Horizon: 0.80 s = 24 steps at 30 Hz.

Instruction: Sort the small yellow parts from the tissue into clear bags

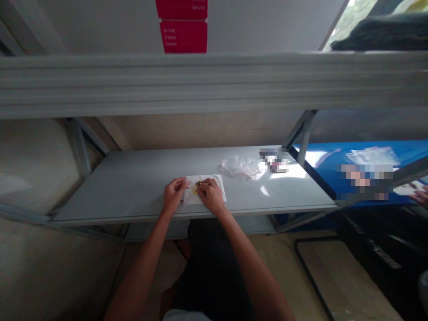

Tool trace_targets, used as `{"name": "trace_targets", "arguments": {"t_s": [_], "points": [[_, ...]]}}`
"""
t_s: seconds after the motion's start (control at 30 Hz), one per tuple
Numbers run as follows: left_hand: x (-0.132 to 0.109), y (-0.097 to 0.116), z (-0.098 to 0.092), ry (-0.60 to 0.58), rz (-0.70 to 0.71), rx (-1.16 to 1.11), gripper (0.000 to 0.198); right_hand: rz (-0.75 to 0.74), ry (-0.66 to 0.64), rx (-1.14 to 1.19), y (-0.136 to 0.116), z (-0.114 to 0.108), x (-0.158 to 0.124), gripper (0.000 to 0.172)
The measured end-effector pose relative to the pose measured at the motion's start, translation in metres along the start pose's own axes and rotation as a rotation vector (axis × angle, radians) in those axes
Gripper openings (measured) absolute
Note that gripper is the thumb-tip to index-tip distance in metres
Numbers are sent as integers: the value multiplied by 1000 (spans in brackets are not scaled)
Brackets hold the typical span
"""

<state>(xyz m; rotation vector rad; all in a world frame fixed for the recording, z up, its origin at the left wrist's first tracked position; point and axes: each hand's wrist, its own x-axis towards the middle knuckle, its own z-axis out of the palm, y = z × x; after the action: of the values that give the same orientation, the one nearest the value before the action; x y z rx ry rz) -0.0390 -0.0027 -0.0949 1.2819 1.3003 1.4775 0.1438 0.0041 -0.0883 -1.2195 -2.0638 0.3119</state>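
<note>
With fingers together, the left hand (174, 194) best steadies the white sheet (190, 180) at 9 o'clock while the right hand (211, 195) presses lightly by the small yellow piece (199, 183), any clamp unclear.

A grey steel rack (187, 84) fills the view, its wide front beam running straight across and angled braces (301, 131) rising behind a pale grey shelf (100, 196). Beyond the shelf stands a beige wall (200, 131), and two red signs (183, 35) hang on a white surface above the beam. At the top right, a window (337, 26) shows bright green outside, beside a dark bundle (377, 33) lying on the rack. Daylight falls across the shelf in a bright patch (287, 171). To the right lies a blue surface (334, 154). Below, the tan floor (274, 267) holds a black-edged mat (337, 276).
</note>
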Motion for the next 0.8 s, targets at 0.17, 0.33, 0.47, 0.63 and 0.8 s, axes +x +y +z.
{"name": "trace_targets", "arguments": {"t_s": [0.17, 0.33, 0.47, 0.63, 0.8], "points": [[0, -1, 0, 12, 4, -10, 45, 4, 15, 24, 2, 1, 2, 14], [1, -2, 0, 14, 22, 9, 44, 69, 61, 103, 4, 3, 2, 14], [1, -3, 0, -14, 15, 33, 44, 126, 124, 249, 5, 0, 1, 13], [-1, 3, 2, -110, 12, 126, 42, 138, 105, 485, 2, -7, -1, 14], [-2, 7, 2, -186, -3, 146, 39, 105, 9, 555, 0, -6, 0, 16]]}}
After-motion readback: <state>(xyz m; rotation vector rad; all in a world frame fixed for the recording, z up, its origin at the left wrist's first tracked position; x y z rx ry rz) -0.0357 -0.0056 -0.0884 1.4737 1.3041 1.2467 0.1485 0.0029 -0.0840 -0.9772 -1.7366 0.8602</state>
